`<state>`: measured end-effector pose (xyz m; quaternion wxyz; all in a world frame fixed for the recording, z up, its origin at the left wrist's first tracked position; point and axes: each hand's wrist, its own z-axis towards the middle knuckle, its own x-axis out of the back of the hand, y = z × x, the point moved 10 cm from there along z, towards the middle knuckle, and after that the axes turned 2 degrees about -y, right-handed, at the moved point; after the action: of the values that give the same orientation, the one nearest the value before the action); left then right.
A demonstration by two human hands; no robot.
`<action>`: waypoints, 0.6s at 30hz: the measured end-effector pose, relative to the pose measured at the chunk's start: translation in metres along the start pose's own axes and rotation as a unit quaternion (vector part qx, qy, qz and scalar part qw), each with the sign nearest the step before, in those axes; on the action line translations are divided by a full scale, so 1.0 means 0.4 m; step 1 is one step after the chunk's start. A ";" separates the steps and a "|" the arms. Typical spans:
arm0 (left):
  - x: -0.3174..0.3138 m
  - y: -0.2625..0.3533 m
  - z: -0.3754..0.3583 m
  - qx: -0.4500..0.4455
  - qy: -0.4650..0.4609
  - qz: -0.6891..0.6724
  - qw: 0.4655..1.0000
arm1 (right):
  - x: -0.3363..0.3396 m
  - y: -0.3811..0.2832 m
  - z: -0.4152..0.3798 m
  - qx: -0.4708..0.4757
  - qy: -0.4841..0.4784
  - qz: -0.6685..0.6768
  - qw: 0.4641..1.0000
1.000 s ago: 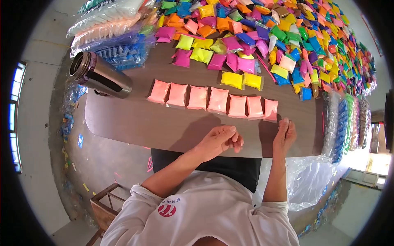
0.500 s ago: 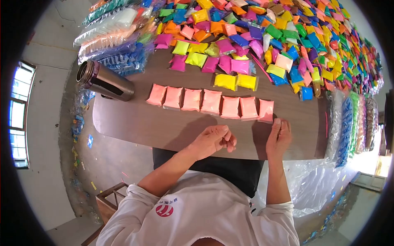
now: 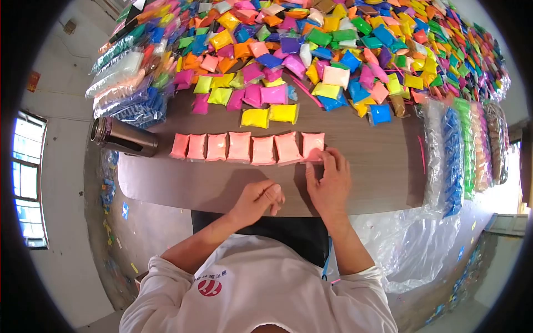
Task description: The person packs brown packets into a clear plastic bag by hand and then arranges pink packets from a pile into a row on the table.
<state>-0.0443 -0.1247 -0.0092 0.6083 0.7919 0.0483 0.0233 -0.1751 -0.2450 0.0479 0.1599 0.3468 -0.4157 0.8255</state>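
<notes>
A row of several salmon-pink packets (image 3: pixel 240 146) lies side by side across the brown table. At the right end of the row, the fingertips of my right hand (image 3: pixel 331 187) rest at the edge of the last pink packet (image 3: pixel 313 146). Its thumb and fingers are spread apart, with nothing gripped between them. My left hand (image 3: pixel 256 203) hovers near the table's front edge, below the row. Its fingers are curled in loosely, and nothing shows in them. Two yellow packets (image 3: pixel 270 115) lie just behind the row.
A big heap of mixed coloured packets (image 3: pixel 355 39) covers the back of the table (image 3: pixel 377 166). A steel flask (image 3: pixel 125 137) lies tilted at the left. Long bagged strips of packets (image 3: pixel 452 158) line the right edge, and more bagged packets (image 3: pixel 119 75) are stacked at back left.
The view has shifted, so the table's contents appear further left. My right hand's fingers have spread from a closer pose at the last pink packet. The left hand's fingers have curled in more.
</notes>
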 end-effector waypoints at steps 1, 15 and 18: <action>-0.013 0.019 0.001 -0.009 0.030 0.102 0.994 | -0.001 0.000 0.001 0.002 -0.002 0.001 1.000; -0.138 0.135 0.009 -0.250 0.159 0.438 0.849 | 0.024 0.047 -0.004 -0.024 0.010 0.129 0.991; -0.130 0.113 0.014 -0.225 0.141 0.431 0.862 | 0.120 0.078 0.083 0.035 0.074 0.047 0.996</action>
<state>-0.0932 -0.1470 0.0341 0.6855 0.5636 -0.2191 0.4054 -0.2116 -0.2916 0.0775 0.1390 0.2704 -0.3896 0.8694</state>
